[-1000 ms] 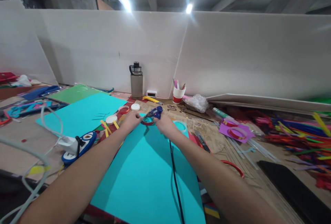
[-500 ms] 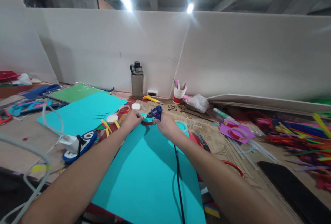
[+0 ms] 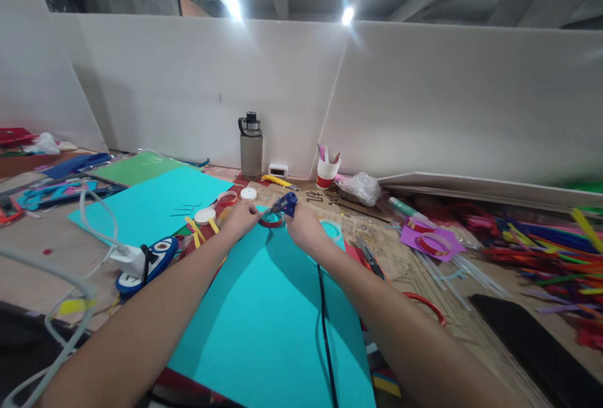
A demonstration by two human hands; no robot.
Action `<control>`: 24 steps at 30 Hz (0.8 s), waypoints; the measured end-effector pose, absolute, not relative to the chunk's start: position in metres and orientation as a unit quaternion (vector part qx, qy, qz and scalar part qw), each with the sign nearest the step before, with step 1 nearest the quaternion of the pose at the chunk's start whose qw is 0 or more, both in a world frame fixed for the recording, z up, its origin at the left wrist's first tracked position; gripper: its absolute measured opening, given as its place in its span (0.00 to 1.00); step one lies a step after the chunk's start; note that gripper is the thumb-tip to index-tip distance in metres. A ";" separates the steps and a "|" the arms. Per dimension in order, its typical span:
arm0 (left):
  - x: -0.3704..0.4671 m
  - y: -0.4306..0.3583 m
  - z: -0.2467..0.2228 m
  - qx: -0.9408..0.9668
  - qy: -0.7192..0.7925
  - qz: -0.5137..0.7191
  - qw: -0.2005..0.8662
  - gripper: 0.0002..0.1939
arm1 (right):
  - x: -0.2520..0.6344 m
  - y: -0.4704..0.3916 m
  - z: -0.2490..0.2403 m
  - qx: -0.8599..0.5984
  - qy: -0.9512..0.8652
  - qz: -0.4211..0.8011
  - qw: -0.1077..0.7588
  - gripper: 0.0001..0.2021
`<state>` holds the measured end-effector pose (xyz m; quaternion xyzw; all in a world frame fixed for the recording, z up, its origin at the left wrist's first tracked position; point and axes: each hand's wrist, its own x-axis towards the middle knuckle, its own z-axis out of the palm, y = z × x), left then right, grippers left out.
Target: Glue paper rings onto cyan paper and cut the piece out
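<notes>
My right hand is closed round a dark blue hot glue gun, whose black cord runs down towards me. The gun points left, its nozzle just over a red ring at the far end of a large turquoise sheet. Beside the ring's left side is my left hand, fingers curled and pinched together; whatever lies between them is too small to make out. Right of the gun, a pale ring rests on the same sheet.
White lids and yellow strips lie left of my hands. Behind stand a bottle and a paper cup of pens. On the right are a box cutter, a purple sheet with red rings, and colourful pipe cleaners.
The glue gun's nozzle has shifted very slightly over the red ring. Both hands stay almost in place, and the view moves a little.
</notes>
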<state>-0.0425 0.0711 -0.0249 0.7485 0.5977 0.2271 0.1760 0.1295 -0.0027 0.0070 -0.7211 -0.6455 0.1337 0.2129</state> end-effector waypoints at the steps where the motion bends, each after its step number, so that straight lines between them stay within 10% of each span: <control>1: -0.042 0.071 -0.025 0.748 0.599 0.226 0.177 0.10 | 0.130 -0.004 0.008 -0.723 -0.645 0.129 0.211 0.13; 24: -0.041 0.067 -0.021 0.741 0.610 0.220 0.175 0.11 | 0.124 -0.008 0.008 -0.703 -0.671 0.127 0.201 0.12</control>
